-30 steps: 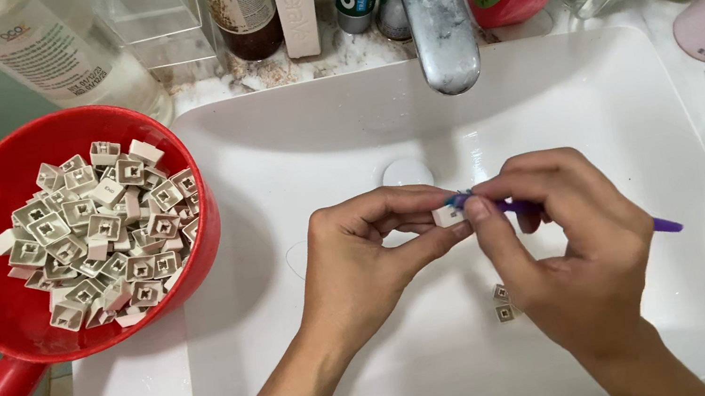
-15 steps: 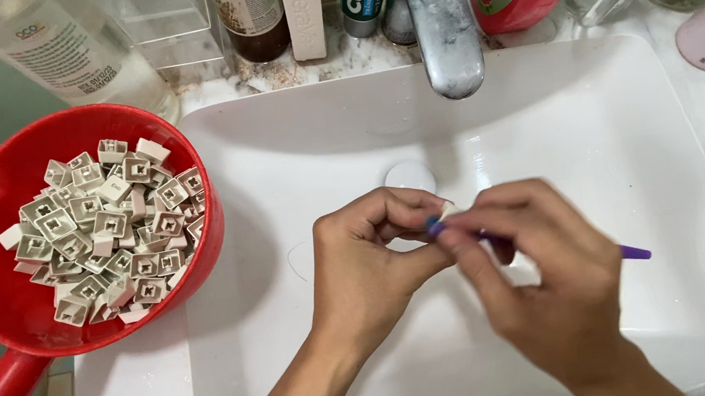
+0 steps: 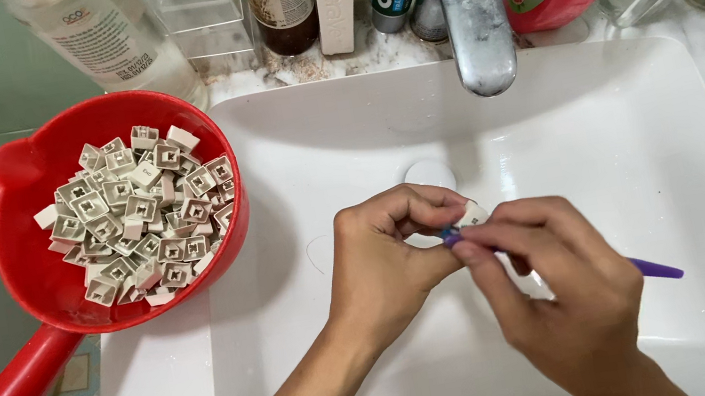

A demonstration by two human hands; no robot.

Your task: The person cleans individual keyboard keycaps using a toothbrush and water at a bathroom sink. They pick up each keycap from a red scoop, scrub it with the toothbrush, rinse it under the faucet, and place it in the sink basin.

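Over the white sink point(image 3: 647, 130), the left hand point(image 3: 387, 264) pinches a small white keycap point(image 3: 472, 213) between its fingertips, while the right hand point(image 3: 561, 301) closes around a purple brush point(image 3: 655, 268) whose tip meets the keycap. A red scoop point(image 3: 42, 279) heaped with keycaps point(image 3: 141, 214) rests on the sink's left edge. The tap point(image 3: 475, 15) and bottles point(image 3: 281, 0) stand behind.

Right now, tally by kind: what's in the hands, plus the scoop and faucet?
Keycap pinched in left hand fingers: 1 keycap
Purple-handled brush in right hand: 1 brush
Red scoop holding a heap of pale keycaps, too many to count: 1
Metal faucet: 1
White sink: 1
Total: 5, heap aside
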